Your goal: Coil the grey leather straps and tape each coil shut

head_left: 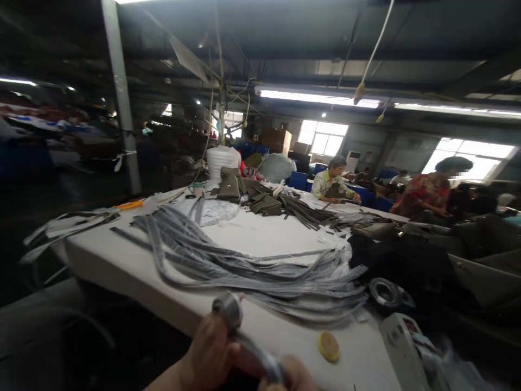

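Note:
My left hand (209,347) is closed round a coiled grey strip (230,309) just off the near table edge. A length of the same strip runs from the coil down to my right hand (297,373), whose fingers close on it at the bottom of the view. My right hand is partly cut off by the frame and slightly blurred. Beyond both hands, a wide pile of long grey strips (228,271) lies curved across the white table (260,233). On the table to the right of my hands sits a small round yellow-rimmed thing (328,347).
At the right stand a white machine (407,342) and coiled grey rolls (385,293) beside black cloth (407,260). Dark olive pieces (264,203) are heaped at the far end. Two people work beyond; a metal post (122,98) rises at left.

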The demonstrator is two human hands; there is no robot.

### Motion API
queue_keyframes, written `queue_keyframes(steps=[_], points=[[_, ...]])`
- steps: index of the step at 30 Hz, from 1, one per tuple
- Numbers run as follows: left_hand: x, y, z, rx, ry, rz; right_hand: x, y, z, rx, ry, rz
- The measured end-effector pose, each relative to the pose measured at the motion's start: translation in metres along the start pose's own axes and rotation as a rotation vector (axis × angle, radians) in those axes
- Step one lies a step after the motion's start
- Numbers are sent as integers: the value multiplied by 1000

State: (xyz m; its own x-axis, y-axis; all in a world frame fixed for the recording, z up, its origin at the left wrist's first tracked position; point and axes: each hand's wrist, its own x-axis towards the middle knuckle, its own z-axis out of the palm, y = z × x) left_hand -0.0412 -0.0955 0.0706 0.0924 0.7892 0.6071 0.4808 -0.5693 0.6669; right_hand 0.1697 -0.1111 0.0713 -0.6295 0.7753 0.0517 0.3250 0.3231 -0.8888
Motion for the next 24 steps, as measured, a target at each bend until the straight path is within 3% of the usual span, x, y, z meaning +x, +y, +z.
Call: queue_keyframes(steps=[1, 3, 5, 6, 8, 11, 13, 15, 17, 18, 19, 21, 24], points=[[-2, -1, 3, 19, -140, -18, 1, -2, -11, 3, 44, 17], [-4, 1, 9, -81, -414, -163, 5, -5, -30, -82, 261, 54], [-1, 8, 13, -369, -611, -412, 8, -7, -39, -227, 484, 37], [1, 12, 12, -552, -667, -545, 8, -7, -40, -265, 507, 3], [9, 20, 8, -914, -720, -751, 9, -6, -33, -201, 390, -60], [23, 32, -4, -1247, -712, -872, 12, -1, -6, 10, 177, -64], [32, 38, -10, -1314, -627, -843, 16, 2, 15, 64, 149, -11], [37, 40, -10, -1223, -382, -712, 16, 0, 32, 84, 67, 57], [37, 36, -6, -910, -105, -480, 11, -8, 37, 137, -69, 95], [35, 32, -3, -698, -27, -351, 6, -13, 33, 178, -118, 99], [32, 28, 0, -484, -13, -228, 1, -19, 26, 217, -131, 93], [24, 19, 5, -152, -156, -49, -9, -26, 3, 225, -40, 83], [16, 13, 9, -41, -472, -36, -11, -20, -36, 7, 176, 87]])
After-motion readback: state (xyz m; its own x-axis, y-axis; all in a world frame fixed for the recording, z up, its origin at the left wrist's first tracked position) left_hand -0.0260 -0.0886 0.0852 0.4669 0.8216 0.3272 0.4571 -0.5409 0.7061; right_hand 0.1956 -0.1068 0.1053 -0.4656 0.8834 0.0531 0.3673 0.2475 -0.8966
